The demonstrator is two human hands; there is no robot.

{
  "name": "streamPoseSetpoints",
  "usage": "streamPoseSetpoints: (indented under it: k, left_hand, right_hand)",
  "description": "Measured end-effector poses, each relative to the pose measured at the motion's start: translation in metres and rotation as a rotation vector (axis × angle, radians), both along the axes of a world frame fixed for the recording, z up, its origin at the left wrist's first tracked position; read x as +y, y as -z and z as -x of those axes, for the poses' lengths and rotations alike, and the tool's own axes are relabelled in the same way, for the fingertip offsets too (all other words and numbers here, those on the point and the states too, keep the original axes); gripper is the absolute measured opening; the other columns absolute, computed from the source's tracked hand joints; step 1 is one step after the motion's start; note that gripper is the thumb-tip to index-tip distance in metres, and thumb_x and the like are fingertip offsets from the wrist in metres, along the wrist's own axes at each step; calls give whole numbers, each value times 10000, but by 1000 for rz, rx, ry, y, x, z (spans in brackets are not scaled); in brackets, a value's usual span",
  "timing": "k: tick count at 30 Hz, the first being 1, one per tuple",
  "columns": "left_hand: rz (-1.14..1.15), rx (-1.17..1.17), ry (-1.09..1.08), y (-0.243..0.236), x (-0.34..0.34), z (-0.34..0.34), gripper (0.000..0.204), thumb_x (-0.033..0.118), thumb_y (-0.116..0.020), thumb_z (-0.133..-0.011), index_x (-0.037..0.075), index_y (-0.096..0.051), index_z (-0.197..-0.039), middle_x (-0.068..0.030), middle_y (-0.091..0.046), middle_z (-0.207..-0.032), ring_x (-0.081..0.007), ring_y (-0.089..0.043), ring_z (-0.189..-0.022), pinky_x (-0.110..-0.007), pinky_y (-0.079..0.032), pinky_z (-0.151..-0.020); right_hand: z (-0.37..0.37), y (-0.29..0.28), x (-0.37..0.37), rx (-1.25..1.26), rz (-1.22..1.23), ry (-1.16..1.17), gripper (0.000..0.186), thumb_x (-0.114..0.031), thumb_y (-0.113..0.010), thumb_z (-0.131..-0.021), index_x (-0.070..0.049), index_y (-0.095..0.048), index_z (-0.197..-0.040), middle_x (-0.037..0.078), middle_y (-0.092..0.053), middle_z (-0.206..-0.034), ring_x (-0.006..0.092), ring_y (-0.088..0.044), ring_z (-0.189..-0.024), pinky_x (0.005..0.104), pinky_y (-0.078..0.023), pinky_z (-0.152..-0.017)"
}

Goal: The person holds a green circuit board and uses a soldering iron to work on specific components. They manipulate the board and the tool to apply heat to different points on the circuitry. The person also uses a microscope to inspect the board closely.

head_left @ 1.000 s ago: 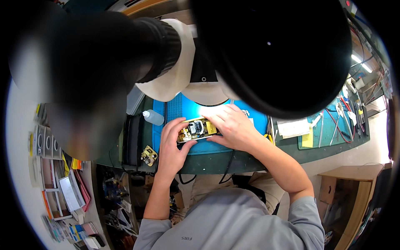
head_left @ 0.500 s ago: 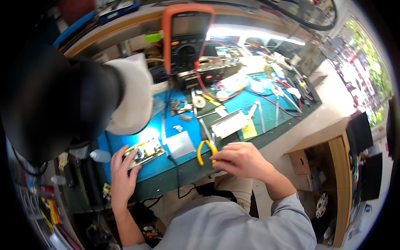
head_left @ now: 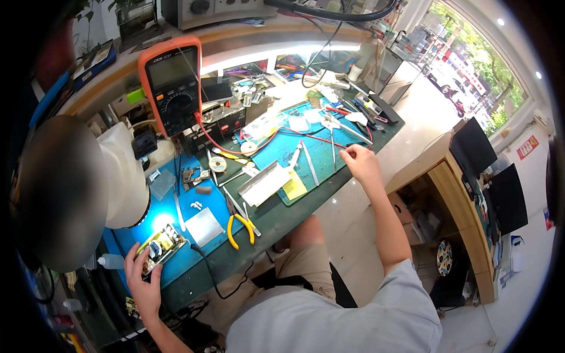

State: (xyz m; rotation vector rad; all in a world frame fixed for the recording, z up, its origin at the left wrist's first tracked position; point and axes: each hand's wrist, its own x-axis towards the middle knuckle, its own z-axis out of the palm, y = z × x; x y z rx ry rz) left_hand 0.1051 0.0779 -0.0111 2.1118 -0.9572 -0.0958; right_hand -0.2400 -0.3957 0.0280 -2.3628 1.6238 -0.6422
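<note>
On the near left of the blue mat, my left hand [head_left: 143, 281] grips the edges of a power-supply circuit board [head_left: 165, 242] in a shallow metal casing, fingers on one side and thumb on the other. My right hand [head_left: 362, 166] is above the bench's right front edge, with thumb and fingers pinched together at the end of a red test lead [head_left: 318, 138]. The fingers partly hide that end. This lead runs back to an orange-cased multimeter [head_left: 170, 85] standing at the back. Between my hands lie yellow-handled pliers [head_left: 239, 229] and a white metal cover [head_left: 264, 183].
A large lamp head [head_left: 120, 176] hangs over the left side. A squeeze bottle [head_left: 110, 261] stands beside the board. Around the mats lie a solder reel [head_left: 218, 164], a yellow note [head_left: 294, 186], a grey sheet [head_left: 204, 227] and a black cable [head_left: 209, 273]. A wooden cabinet [head_left: 462, 217] is at right.
My right hand has gone from beside the yellow-handled pliers to the red lead's end, farther right and away from me. My left hand stays on the circuit board. The view has shifted right.
</note>
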Motion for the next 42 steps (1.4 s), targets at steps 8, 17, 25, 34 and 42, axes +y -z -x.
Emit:
streamPoseSetpoints:
  k: [8,17,25,34,42]
  left_hand:
    - [55,-53,19,-3,-10,-7,507,74,-788,-808,29,-644,-1292,-138,-588,-1394,-323,-560,-1278,-399,-471,-1035]
    - [49,-63,-20,-1,-2,-2,470,144,-797,-817,26,-652,-1248,-135,-598,-1369,-342,-552,-1262,-431,-471,-1038]
    - [76,-72,-21,0,-2,-3,485,168,-807,-811,23,-649,-1246,-112,-610,-1344,-331,-568,-1231,-430,-475,-1021]
    - [89,-72,-25,1,-1,-4,491,140,-816,-786,23,-646,-1232,-118,-610,-1323,-341,-565,-1217,-433,-471,-1021]
    - [100,-65,-14,1,-3,-5,490,149,-816,-790,21,-636,-1227,-107,-612,-1293,-335,-570,-1199,-436,-473,-1009]
  right_hand:
    - [-10,2,-59,527,37,64,378,-356,-679,-756,5,-747,-848,244,-718,-812,421,-714,-786,498,-560,-736]
    - [-82,-83,158,-37,99,-717,204,51,-633,-831,-30,-605,-1017,113,-619,-852,226,-652,-682,361,-523,-599]
    - [-222,-84,258,426,707,-1421,385,-125,-644,-814,-123,-675,-1199,-3,-573,-917,147,-586,-807,296,-495,-605]
    - [-260,-75,282,645,809,-1434,344,-161,-659,-788,-35,-677,-1106,-1,-529,-866,125,-553,-818,273,-428,-608]
    - [-278,-95,312,820,784,-1522,82,-156,-702,-724,-105,-650,-688,9,-520,-790,141,-564,-816,292,-434,-602]
